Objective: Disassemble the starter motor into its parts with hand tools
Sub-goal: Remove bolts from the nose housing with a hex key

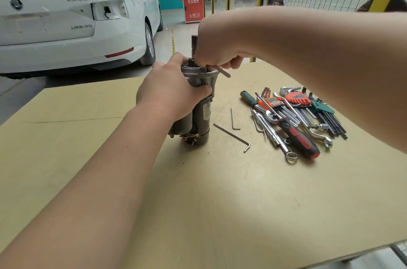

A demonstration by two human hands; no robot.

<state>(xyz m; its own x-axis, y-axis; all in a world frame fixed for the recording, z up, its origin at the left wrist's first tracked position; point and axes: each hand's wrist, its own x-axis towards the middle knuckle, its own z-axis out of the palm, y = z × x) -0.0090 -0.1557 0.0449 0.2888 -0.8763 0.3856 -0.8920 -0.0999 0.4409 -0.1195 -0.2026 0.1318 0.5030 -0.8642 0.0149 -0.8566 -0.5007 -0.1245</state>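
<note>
A dark grey starter motor [199,123] stands upright on the cardboard-covered table [220,202], its silver flange end on top. My left hand [171,90] wraps around the upper housing from the left. My right hand [217,52] comes in from above and grips a hex key [222,72] whose short end points down into the flange. The key's long arm sticks out to the right. The fastener under the key is hidden by my fingers.
Two loose hex keys [233,135] lie just right of the motor. Further right is a pile of tools [295,114]: hex key sets, a ratchet, a red-black screwdriver, a combination wrench. A white car [66,21] is parked beyond the table's far edge.
</note>
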